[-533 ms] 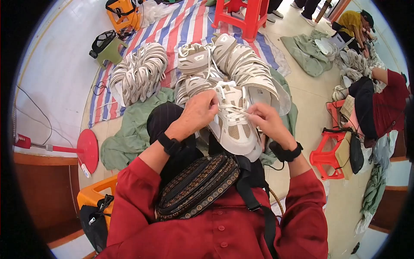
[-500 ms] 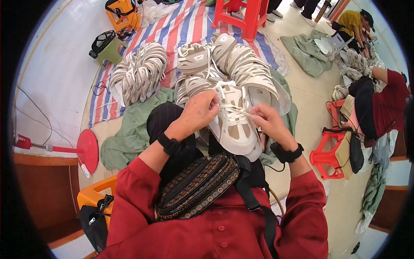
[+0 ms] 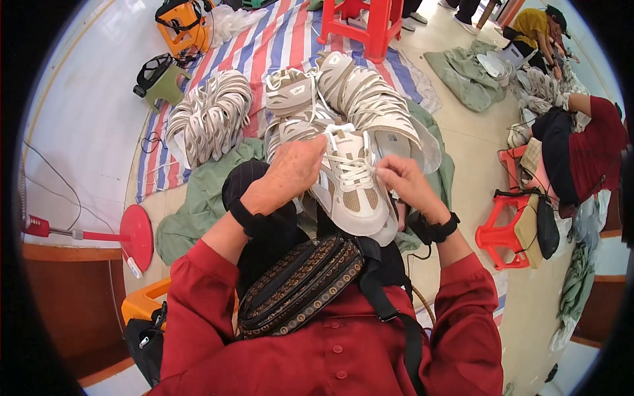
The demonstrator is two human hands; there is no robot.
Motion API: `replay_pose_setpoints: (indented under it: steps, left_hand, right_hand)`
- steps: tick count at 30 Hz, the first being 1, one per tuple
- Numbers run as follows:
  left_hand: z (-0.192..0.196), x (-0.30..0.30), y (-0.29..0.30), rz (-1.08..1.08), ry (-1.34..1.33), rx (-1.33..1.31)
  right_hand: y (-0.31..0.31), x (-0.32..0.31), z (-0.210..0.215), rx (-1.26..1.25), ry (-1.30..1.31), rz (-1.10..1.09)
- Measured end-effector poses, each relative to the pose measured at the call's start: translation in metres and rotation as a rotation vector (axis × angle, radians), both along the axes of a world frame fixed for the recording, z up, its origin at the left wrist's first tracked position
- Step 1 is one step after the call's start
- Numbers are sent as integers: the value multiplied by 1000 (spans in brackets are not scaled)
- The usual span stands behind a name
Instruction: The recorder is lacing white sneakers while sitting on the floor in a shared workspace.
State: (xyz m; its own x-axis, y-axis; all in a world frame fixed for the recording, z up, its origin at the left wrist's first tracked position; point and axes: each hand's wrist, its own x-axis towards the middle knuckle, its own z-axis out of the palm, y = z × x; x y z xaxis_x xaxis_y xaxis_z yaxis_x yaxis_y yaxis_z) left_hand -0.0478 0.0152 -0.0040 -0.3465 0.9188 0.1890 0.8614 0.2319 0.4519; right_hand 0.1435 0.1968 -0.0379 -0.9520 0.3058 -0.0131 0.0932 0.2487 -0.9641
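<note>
A white and beige sneaker (image 3: 360,210) stands before me, its toe pointing toward my body. White shoelace (image 3: 355,173) crosses its tongue in several rows. At the shoe's left upper edge, my left hand (image 3: 294,170) is closed with fingertips pinched on a lace end. My right hand (image 3: 408,181) pinches the lace at the right eyelet side, thumb against forefinger. Right behind this shoe, more sneakers are stacked: a pair on the left (image 3: 290,92) and a long nested row of shoe uppers (image 3: 370,99) curving to the right.
Another bundle of nested uppers (image 3: 210,119) lies left on a striped sheet (image 3: 264,39). Green cloth (image 3: 198,204) spreads beneath. Red stools (image 3: 505,231) stand at right and far centre. A co-worker in a red sleeve (image 3: 598,148) sits right. A black waist bag (image 3: 300,287) lies across my lap.
My right hand has drawn in against the shoe's right side, and the lace stretch it held out is shorter. My left hand and the shoe have shifted slightly left in view.
</note>
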Motion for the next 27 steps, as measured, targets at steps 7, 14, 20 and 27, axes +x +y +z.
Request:
replay_pose_setpoints:
  steps: [7,14,20,27]
  left_hand:
    - [-11,-12,-13,-18,10,-72]
    - [-1,-11,-25,8,62,-186]
    - [-3,-13,-28,25,35,-123]
    - [0,-36,-56,29,-158,-71]
  right_hand:
    - [35,-13,-31,-169,-50,-191]
    - [37,-10,-43,-168,-3,-174]
    - [36,-14,-41,-178,-62,-150]
    - [31,-15,-49,-215,-72,-203]
